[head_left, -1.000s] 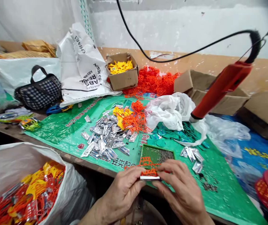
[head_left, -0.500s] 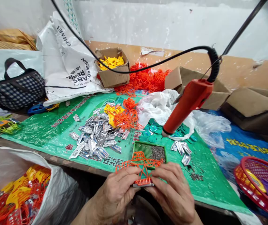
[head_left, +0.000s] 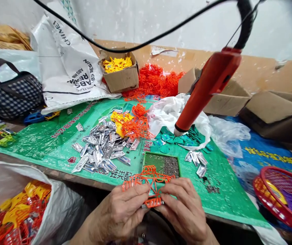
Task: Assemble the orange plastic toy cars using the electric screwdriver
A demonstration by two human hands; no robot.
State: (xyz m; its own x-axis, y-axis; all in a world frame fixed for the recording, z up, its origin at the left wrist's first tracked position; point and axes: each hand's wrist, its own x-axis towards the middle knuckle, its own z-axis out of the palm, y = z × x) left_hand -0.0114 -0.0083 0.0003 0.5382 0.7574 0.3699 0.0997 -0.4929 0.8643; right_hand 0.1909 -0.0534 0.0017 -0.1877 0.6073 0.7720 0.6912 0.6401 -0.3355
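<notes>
Between my hands, at the table's front edge, is an orange plastic lattice frame (head_left: 153,190) with a small silvery plate (head_left: 146,206) along its near underside. My left hand (head_left: 121,207) pinches the frame's left side, thumb below and fingers on top. At the right side, my right hand (head_left: 184,207) grips it with bent fingers. Just beyond the frame sits a green mesh tray (head_left: 151,160) with small dark screws (head_left: 170,165) in its right part. Farther left lies a pile of silvery plates (head_left: 97,146), touching yellow and orange plastic pieces (head_left: 133,124).
A red electric screwdriver (head_left: 207,92) hangs over the table on a black cable. Teal pieces (head_left: 186,139) and a white plastic bag (head_left: 167,110) lie beneath it. A sack of finished-looking pieces (head_left: 66,204) stands front left, a red basket (head_left: 283,204) at right, cardboard boxes (head_left: 121,80) behind.
The view has shifted rightward. The orange frame has tipped so more of its lattice shows, and it stays in both hands. The hanging screwdriver has swung relative to the table.
</notes>
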